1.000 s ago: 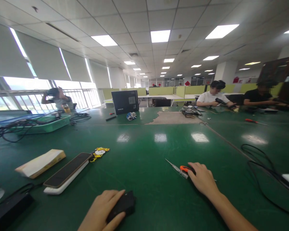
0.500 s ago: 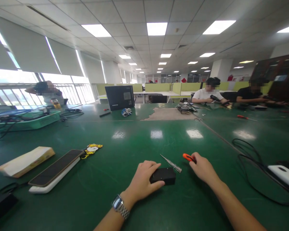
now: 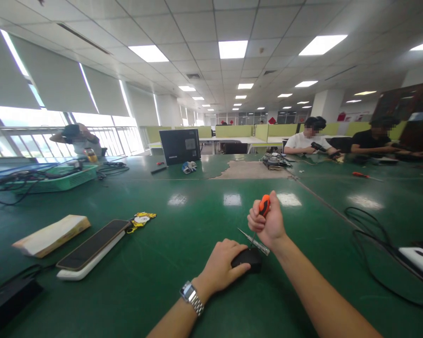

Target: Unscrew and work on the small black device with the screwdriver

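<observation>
My left hand [image 3: 223, 265] is closed around the left end of a small black box [image 3: 253, 261] lying on the green table [image 3: 134, 300]. In my right hand [image 3: 270, 221] an orange-and-black screwdriver [image 3: 264, 205] is gripped in a fist, its handle up and its shaft pointing down. The shaft's tip is at the box's top face; I cannot tell whether it sits in a screw. Just behind the box lies a second, slim screwdriver with a clear handle [image 3: 262, 246], partly hidden by the right hand's screwdriver.
At the left are a phone [image 3: 95, 245] on a white block, a tissue pack [image 3: 52, 234] and a green basket [image 3: 65, 182] of cables. A black cable [image 3: 364, 270] and white device [image 3: 419, 264] lie right. A computer case [image 3: 180, 147] stands far back; co-workers [image 3: 308, 138] sit beyond.
My right hand has lifted the orange screwdriver off the table, turned it upright and brought it left over the black box. My left hand stays on the box.
</observation>
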{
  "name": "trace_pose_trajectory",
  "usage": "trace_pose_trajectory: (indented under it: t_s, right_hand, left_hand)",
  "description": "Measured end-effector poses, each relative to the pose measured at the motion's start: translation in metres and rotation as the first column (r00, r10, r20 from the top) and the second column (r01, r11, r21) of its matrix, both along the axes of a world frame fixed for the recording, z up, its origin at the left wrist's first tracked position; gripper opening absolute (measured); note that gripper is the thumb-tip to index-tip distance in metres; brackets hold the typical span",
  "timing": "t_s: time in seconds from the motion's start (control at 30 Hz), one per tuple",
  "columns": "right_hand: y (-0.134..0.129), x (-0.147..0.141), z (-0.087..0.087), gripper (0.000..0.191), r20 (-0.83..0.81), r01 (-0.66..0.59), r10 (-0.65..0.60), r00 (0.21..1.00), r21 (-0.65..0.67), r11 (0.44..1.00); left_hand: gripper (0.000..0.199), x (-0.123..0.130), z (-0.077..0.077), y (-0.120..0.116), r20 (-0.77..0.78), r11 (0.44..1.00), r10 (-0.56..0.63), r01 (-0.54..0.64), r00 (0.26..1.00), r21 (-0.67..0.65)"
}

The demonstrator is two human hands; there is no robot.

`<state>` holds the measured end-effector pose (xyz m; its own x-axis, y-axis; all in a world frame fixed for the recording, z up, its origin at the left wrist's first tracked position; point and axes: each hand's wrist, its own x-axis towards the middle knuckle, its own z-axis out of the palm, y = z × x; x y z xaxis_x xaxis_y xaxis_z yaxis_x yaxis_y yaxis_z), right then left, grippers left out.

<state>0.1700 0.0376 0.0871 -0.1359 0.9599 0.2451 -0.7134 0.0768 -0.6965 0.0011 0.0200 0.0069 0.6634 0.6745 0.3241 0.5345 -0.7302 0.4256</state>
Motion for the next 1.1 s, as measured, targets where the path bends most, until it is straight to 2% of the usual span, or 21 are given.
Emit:
trace_pose_trajectory:
  t_s: [0.1,0.17,0.4,0.7,0.8,0.93,1.1]
  right_hand:
    - [0.011,-0.003,-0.018,0.062,0.012,-0.008,0.008,1.000,0.000,1.000]
    - [0.014,-0.002,-0.024,0.062,0.027,-0.022,0.022,0.999,0.005,1.000]
    - [0.012,-0.003,-0.026,0.060,0.104,-0.121,0.116,0.988,0.041,0.992]
    - [0.012,-0.001,-0.029,0.058,0.107,-0.129,0.125,0.986,0.033,0.991]
    - [0.013,-0.001,-0.026,0.054,0.170,-0.020,0.017,0.985,0.015,1.000]
    - [0.014,0.003,-0.021,0.032,0.253,0.166,-0.181,0.950,0.079,0.983]
    - [0.010,0.009,-0.013,0.021,0.317,0.215,-0.261,0.912,0.173,0.961]
  left_hand:
    - [0.037,-0.001,0.000,-0.001,-0.007,1.000,-0.002,0.002,1.000,0.000]
    - [0.038,-0.001,-0.001,0.000,-0.011,1.000,-0.006,0.006,1.000,0.000]
    - [0.039,0.000,-0.004,0.001,-0.008,1.000,0.001,-0.001,1.000,0.006]
    - [0.041,0.000,-0.002,0.001,-0.010,1.000,0.001,-0.001,1.000,-0.019]
    - [0.040,0.000,-0.003,0.001,0.000,1.000,0.003,-0.003,1.000,-0.020]
    - [0.040,0.000,-0.006,0.001,0.008,1.000,0.021,-0.020,1.000,-0.023]
    - [0.040,0.000,-0.006,0.000,0.007,0.999,0.030,-0.030,1.000,-0.038]
